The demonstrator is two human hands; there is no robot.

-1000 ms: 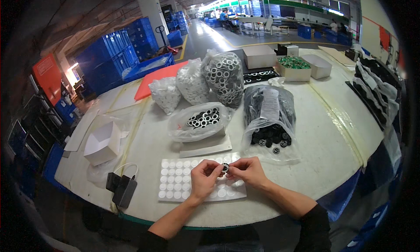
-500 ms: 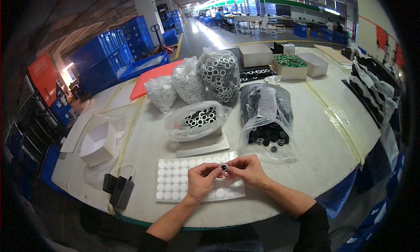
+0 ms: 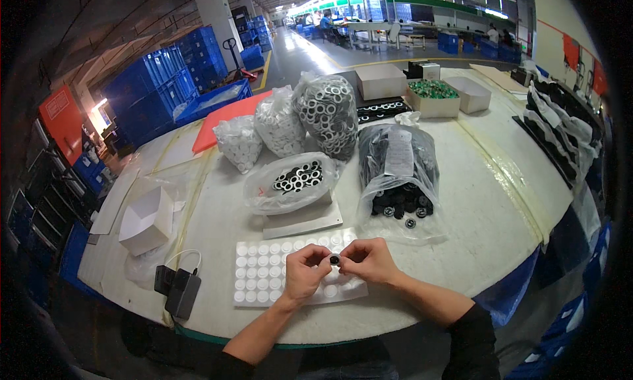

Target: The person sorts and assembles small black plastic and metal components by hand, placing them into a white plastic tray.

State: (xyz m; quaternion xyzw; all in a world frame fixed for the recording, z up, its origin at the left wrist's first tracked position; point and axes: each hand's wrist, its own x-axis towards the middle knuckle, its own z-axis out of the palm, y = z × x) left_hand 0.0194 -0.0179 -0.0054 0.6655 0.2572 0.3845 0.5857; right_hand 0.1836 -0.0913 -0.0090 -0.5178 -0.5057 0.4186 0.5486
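Between the fingertips of both hands is a small round part (image 3: pixel 334 259) with a dark centre and a lighter rim. My left hand (image 3: pixel 303 274) pinches it from the left, while my right hand (image 3: pixel 371 260) grips its other side with thumb and forefinger. Beneath them lies a white tray (image 3: pixel 246 302) with rows of round white shapes; my hands cover part of its right side. Beyond the tray, a plastic-lined container (image 3: pixel 290 205) holds black and white rings (image 3: pixel 300 177). To its right, an open plastic bag (image 3: pixel 399 157) spills black round parts (image 3: pixel 402 201) toward me.
Bags of white parts (image 3: pixel 239 145) and of grey rings (image 3: pixel 326 116) stand farther back. An empty white box (image 3: pixel 146 222) and a black charger-like device (image 3: pixel 182 293) with a white cable sit left. A box of green pieces (image 3: pixel 433 104) is at the back right.
The small part has tilted a little between my fingers and its dark face shows more. Both hands stay together above the tray, with the whole view shifted slightly.
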